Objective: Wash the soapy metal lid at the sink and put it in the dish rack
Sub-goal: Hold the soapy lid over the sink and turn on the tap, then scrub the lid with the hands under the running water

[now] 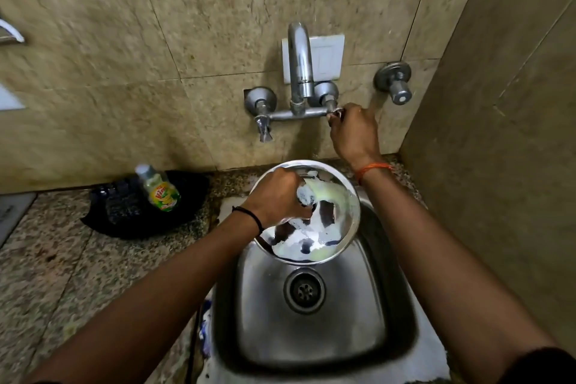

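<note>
The soapy metal lid is held by its knob over the sink, the left hand closed around it. The tap handle is gripped by the right hand.

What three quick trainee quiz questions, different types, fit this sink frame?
1. True or false: the left hand holds the lid over the sink.
2. The right hand is at: A) the drain B) the right tap handle C) the bottle
3. Fill in: the soap bottle sits in a black ____ on the counter.

Key: 1 true; 2 B; 3 tray.
</note>
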